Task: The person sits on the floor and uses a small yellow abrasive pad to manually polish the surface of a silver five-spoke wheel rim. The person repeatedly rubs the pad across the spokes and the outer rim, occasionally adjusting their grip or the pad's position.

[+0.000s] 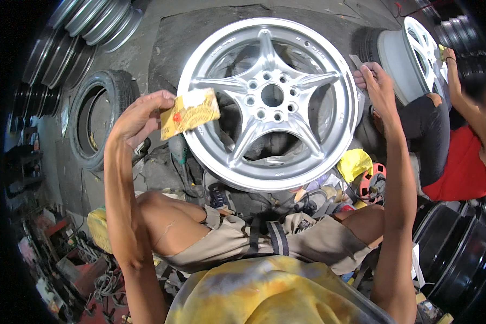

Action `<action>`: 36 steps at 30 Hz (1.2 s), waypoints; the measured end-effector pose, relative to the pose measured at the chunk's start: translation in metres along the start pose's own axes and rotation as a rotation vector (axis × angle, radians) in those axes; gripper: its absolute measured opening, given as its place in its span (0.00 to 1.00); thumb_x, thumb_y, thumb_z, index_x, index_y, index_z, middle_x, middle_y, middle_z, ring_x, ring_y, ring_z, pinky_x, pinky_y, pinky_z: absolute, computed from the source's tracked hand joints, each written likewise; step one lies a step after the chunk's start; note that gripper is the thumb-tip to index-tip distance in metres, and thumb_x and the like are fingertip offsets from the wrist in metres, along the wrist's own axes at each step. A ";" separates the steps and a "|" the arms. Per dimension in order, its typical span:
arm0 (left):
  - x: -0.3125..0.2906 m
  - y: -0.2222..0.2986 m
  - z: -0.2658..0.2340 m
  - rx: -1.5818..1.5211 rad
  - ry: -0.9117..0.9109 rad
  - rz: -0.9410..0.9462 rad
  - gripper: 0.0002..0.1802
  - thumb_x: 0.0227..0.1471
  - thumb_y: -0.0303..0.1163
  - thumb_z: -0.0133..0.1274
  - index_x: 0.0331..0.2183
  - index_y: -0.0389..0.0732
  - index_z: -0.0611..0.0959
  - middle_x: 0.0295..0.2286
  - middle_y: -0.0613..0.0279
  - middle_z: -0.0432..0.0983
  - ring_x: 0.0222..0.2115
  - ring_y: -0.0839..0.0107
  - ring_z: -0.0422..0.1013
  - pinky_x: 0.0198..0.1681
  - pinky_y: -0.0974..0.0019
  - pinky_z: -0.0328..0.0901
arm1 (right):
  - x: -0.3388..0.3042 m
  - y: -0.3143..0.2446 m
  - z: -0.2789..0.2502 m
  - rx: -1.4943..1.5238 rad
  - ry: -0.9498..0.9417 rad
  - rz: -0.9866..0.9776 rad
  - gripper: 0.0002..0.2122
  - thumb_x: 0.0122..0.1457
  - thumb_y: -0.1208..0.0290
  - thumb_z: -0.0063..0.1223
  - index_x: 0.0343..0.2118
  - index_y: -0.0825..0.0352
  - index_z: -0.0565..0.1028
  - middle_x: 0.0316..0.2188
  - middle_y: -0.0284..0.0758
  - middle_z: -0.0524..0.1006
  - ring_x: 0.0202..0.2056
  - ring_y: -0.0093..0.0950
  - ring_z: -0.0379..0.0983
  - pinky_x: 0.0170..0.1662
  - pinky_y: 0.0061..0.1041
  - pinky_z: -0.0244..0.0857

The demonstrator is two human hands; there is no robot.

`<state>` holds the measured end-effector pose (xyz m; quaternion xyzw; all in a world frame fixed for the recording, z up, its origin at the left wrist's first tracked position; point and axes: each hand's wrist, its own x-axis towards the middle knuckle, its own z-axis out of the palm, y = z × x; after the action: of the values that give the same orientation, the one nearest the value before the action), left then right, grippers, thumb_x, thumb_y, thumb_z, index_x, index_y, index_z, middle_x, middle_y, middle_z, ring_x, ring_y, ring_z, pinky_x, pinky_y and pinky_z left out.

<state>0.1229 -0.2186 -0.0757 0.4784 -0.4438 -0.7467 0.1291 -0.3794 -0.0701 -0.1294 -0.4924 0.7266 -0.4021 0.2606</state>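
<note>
Silver wheel (pixel 303 90) lies between left fingers (pixel 155 101) pinching yellow card (pixel 193 115) and right fingers (pixel 370 74) pinching strip (pixel 355 60).

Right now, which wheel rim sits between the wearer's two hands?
The silver five-spoke rim, lying face up between the left hand and right hand. The pale rim is beside a co-worker; the stacked rims line the picture's left and right edges.

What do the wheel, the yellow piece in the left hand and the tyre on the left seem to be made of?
Wheel: metal, perhaps an alloy, silvery; bright highlights run along its spokes.
Yellow piece: probably paper or card, as it is thin, flat and printed, with a pale patch.
Tyre: most likely rubber, dull and dark.
</note>
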 end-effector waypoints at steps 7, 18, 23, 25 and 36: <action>-0.007 -0.001 0.019 0.075 0.019 -0.096 0.04 0.57 0.28 0.51 0.34 0.38 0.77 0.30 0.65 0.76 0.26 0.82 0.74 0.26 0.80 0.73 | 0.015 -0.014 0.013 0.334 -0.043 0.326 0.18 0.67 0.62 0.40 0.49 0.72 0.68 0.47 0.46 0.74 0.49 0.34 0.71 0.52 0.34 0.63; 0.030 0.015 0.027 0.146 0.211 0.092 0.15 0.52 0.40 0.54 0.38 0.40 0.79 0.34 0.61 0.71 0.31 0.75 0.68 0.29 0.72 0.66 | -0.027 -0.026 0.009 0.406 0.045 0.455 0.15 0.66 0.62 0.39 0.44 0.70 0.69 0.40 0.39 0.74 0.40 0.28 0.71 0.45 0.30 0.67; 0.085 0.036 0.023 0.119 0.242 0.233 0.23 0.50 0.44 0.58 0.42 0.35 0.79 0.38 0.56 0.71 0.37 0.69 0.65 0.42 0.66 0.61 | -0.125 -0.025 0.013 0.588 0.067 0.482 0.12 0.68 0.61 0.38 0.41 0.65 0.69 0.39 0.38 0.74 0.39 0.26 0.73 0.47 0.31 0.71; 0.099 0.039 0.030 0.081 0.221 0.306 0.23 0.50 0.45 0.59 0.41 0.35 0.79 0.36 0.61 0.70 0.36 0.72 0.63 0.42 0.68 0.58 | -0.150 -0.032 0.017 0.742 0.080 0.482 0.11 0.68 0.62 0.38 0.40 0.65 0.69 0.39 0.39 0.75 0.39 0.27 0.75 0.46 0.33 0.72; 0.069 0.034 -0.038 -0.514 0.507 0.569 0.20 0.56 0.30 0.56 0.46 0.29 0.73 0.44 0.50 0.71 0.46 0.63 0.71 0.48 0.64 0.69 | -0.159 -0.033 -0.008 0.422 0.258 0.284 0.13 0.68 0.60 0.45 0.37 0.67 0.70 0.33 0.34 0.75 0.31 0.21 0.74 0.36 0.22 0.69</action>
<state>0.1111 -0.3012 -0.0957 0.4575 -0.3123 -0.6268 0.5479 -0.3088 0.0729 -0.1001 -0.2652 0.7159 -0.5631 0.3163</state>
